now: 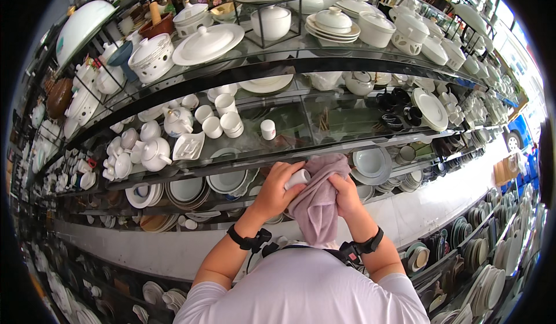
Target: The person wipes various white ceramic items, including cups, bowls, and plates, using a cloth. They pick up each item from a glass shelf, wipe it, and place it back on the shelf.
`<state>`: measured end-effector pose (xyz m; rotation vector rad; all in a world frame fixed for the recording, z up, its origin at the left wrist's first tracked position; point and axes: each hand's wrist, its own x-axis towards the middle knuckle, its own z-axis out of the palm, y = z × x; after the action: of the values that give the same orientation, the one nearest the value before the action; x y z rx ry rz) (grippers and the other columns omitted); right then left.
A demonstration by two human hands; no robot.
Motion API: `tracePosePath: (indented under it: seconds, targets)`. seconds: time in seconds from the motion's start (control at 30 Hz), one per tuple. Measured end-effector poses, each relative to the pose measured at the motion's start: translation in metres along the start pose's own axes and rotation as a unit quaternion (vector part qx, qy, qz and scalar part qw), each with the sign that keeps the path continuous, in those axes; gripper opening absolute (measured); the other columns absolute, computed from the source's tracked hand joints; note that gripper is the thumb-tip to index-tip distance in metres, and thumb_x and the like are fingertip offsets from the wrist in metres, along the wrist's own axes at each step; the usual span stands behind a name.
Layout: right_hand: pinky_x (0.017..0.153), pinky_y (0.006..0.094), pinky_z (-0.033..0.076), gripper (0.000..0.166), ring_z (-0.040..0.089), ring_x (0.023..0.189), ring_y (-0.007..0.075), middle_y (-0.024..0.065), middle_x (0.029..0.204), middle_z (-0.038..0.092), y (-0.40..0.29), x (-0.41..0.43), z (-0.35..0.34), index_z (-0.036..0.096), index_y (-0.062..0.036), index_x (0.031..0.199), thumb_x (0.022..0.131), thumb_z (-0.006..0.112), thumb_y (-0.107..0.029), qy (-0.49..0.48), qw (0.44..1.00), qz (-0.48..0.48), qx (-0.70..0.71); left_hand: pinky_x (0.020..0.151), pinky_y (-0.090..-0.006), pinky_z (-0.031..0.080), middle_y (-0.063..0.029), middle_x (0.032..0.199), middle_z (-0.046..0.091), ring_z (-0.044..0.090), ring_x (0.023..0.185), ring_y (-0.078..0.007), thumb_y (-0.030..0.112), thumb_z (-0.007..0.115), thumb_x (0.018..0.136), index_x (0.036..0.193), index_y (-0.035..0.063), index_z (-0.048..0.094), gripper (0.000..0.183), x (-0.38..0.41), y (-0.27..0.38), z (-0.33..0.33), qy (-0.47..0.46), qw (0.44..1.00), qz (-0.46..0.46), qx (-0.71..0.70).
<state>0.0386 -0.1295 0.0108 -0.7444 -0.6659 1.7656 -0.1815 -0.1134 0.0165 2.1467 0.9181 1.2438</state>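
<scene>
A small white ceramic cup lies tilted in my left hand, with the fingers and thumb around it. My right hand grips a mauve cloth, which is bunched against the cup's right end and hangs down towards my chest. That end of the cup is hidden by the cloth. Past my hands, a white lidded jar stands by itself on the glass shelf. Several white cups are grouped to its left, two of them stacked.
White teapots and a square dish sit further left on the shelf. Black cups and stacked plates stand at its right. Bowls fill the shelf below. Lidded tureens crowd the top shelf. More plate racks are at right.
</scene>
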Motion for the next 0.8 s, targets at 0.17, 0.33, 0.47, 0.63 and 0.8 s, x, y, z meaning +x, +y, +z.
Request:
tracePosePath:
  seconds: [0.17,0.33,0.47,0.63,0.8]
  targets:
    - [0.108,0.0423,0.053,0.047,0.066,0.124,0.0291,0.0196,0.134,0.067,-0.018,-0.009,-0.055,0.053,0.0060,0.141,0.097,0.061,-0.008,0.098,0.968,-0.202,-0.111,0.094,-0.0416,0.053,-0.0148,0.114,0.073,0.067,0.105,-0.0326,0.021,0.092,0.079,0.122,0.0009,0.070,0.052,0.015,-0.032,0.048,-0.009,0.984,-0.153,-0.093]
    - [0.106,0.0381,0.049,0.047,0.067,0.116,0.0223,0.0147,0.122,0.072,-0.057,-0.020,-0.124,0.061,0.0054,0.130,0.091,0.074,-0.016,0.109,0.889,-0.321,-0.310,0.095,-0.0403,0.053,-0.0122,0.113,0.069,0.066,0.109,-0.0307,0.016,0.090,0.081,0.114,0.0028,0.070,0.041,0.041,-0.073,0.109,0.040,0.982,-0.176,-0.055]
    - [0.104,0.0388,0.049,0.046,0.065,0.114,0.0216,0.0129,0.124,0.070,-0.089,-0.023,-0.177,0.062,0.0036,0.128,0.091,0.077,-0.018,0.127,0.875,-0.327,-0.333,0.097,-0.0458,0.051,-0.0123,0.114,0.066,0.063,0.111,-0.0344,0.018,0.089,0.083,0.117,0.0051,0.071,0.040,0.072,-0.106,0.152,0.089,0.979,-0.171,0.061]
    - [0.106,0.0395,0.048,0.047,0.064,0.115,0.0232,0.0131,0.126,0.068,-0.123,-0.009,-0.221,0.062,0.0038,0.128,0.091,0.078,-0.021,0.129,0.863,-0.341,-0.350,0.095,-0.0467,0.051,-0.0128,0.114,0.072,0.064,0.109,-0.0370,0.024,0.087,0.083,0.118,0.0073,0.073,0.041,0.109,-0.140,0.191,0.136,0.960,-0.211,0.120]
    - [0.106,0.0386,0.047,0.041,0.064,0.116,0.0231,0.0131,0.127,0.067,-0.153,0.011,-0.242,0.064,0.0040,0.127,0.094,0.076,-0.017,0.103,0.873,-0.325,-0.348,0.094,-0.0487,0.052,-0.0120,0.114,0.073,0.065,0.109,-0.0376,0.025,0.086,0.084,0.119,0.0073,0.073,0.042,0.126,-0.162,0.214,0.145,0.940,-0.247,0.187]
